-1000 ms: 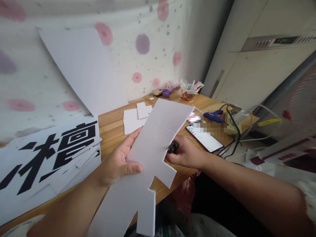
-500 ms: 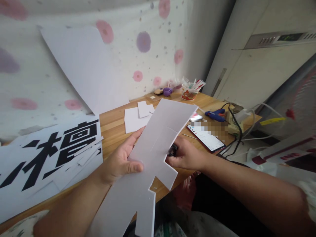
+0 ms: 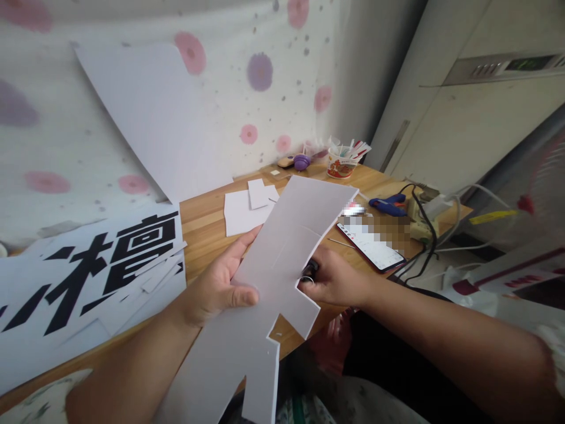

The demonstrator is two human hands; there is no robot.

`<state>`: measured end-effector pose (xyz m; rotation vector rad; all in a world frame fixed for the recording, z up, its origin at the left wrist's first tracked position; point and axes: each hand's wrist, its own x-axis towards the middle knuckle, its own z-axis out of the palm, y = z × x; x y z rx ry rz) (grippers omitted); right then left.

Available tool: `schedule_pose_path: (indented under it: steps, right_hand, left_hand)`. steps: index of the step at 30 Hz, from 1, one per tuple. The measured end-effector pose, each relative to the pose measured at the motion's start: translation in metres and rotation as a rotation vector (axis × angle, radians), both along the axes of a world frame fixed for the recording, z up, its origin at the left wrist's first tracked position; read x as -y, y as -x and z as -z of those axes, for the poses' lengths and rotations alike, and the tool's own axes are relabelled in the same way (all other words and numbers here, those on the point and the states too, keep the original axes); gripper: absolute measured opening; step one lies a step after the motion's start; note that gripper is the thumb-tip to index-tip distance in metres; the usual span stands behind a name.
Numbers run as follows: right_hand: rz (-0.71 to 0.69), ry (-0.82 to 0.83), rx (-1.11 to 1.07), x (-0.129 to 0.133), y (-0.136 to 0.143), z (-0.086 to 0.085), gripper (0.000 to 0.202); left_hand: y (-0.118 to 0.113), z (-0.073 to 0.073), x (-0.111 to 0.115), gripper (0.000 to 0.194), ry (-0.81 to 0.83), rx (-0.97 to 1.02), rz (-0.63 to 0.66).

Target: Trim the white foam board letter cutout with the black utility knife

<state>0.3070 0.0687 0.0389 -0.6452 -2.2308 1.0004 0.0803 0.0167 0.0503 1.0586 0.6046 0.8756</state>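
Observation:
A long white foam board (image 3: 282,253) with notches cut in its lower right edge slants up across the middle of the view. My left hand (image 3: 227,282) grips its left side, with the thumb flat on top and the fingers partly beneath. At the board's right edge, my right hand (image 3: 329,280) is closed round black-handled scissors (image 3: 310,271). A loop of the handle shows by the thumb, while the blades are hidden behind the board. Smaller white board pieces (image 3: 241,215) lie on the table beyond my left hand.
A sheet with large black lettering (image 3: 101,265) lies at the left under loose white strips. A phone (image 3: 371,247), a blue glue gun (image 3: 388,205), a power strip (image 3: 419,218) with cables and a paper tub (image 3: 342,164) stand at the right. A white sheet (image 3: 150,112) leans on the wall.
The whole view has shifted slightly. My left hand keeps the same grip on the board. At my right hand, the handle loop shows more clearly beside the thumb.

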Motion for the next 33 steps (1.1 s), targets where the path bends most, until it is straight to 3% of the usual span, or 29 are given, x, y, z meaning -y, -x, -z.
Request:
schedule_pose_path:
  steps: [12,21,33]
  right_hand:
    - [-0.051,0.008,0.019,0.004,0.003,0.001,0.014]
    - [-0.201,0.143,0.008,0.003,0.0,0.001,0.006]
    - [-0.347,0.241,0.066,-0.001,-0.01,-0.005,0.013]
  left_hand:
    - [0.0,0.001,0.001,0.093,0.017,-0.017,-0.028]
    - [0.0,0.001,0.001,0.091,0.01,-0.032,0.004]
    - [0.001,0.001,0.001,0.085,-0.017,-0.03,-0.002]
